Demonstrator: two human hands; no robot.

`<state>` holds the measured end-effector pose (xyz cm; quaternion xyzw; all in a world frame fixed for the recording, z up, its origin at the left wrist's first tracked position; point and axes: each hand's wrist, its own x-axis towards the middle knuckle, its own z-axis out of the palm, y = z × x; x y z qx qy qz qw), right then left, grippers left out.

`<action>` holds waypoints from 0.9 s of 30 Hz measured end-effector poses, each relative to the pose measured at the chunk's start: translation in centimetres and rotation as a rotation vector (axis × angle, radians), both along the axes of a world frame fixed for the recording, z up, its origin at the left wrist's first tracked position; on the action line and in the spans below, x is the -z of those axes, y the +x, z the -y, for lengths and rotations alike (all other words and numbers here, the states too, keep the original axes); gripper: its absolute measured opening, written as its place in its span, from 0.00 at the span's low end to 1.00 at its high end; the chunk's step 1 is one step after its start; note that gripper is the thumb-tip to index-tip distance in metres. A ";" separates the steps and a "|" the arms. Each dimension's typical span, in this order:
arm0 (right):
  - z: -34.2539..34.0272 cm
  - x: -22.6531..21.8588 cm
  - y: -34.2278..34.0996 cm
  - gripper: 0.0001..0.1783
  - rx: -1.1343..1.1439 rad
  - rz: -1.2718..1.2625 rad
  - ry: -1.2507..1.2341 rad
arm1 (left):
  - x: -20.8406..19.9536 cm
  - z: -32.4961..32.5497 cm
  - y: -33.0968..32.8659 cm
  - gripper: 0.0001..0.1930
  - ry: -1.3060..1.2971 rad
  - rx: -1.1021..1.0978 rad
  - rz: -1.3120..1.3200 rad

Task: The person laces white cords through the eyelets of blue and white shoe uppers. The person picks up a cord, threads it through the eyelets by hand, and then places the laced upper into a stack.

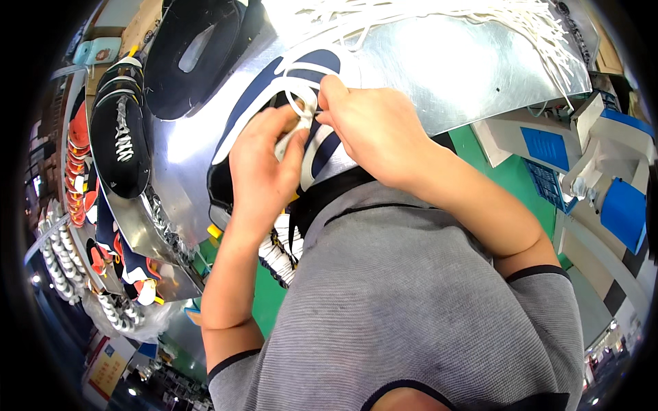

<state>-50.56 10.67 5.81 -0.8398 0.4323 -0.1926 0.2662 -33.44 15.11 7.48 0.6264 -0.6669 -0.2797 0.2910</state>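
A navy-and-white shoe upper (258,92) lies at the near edge of the metal worktop (439,79), partly covered by both hands. The left hand (266,161) has its fingers clamped on the white lace (308,97); the right hand (375,130) hides its fingertips' hold, so I cannot tell. Beyond, loose laces (510,15) run off the top edge.

Got a shoe upper (257,92) on the table (466,68) before me, loose laces (507,12) behind and rightward, another upper (113,140) off left.

Wears a grey, finely ribbed, short-sleeved shirt (404,294) across the lower centre of the frame; has narrow black cuffs (538,271) on both sleeves (548,318) and a dark neckline band (408,384) at the bottom edge.
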 end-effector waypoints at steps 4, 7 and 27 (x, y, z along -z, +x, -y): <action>-0.7 0.9 1.0 0.14 -0.073 -0.038 -0.099 | 0.7 -0.7 -0.4 0.12 -0.007 0.006 -0.021; -0.4 1.1 0.4 0.13 -0.103 0.053 -0.122 | 0.3 -0.7 -0.3 0.13 0.016 0.018 -0.025; 3.5 -0.7 -0.6 0.30 0.125 0.661 0.420 | -3.8 0.3 5.2 0.21 0.860 -0.085 -0.669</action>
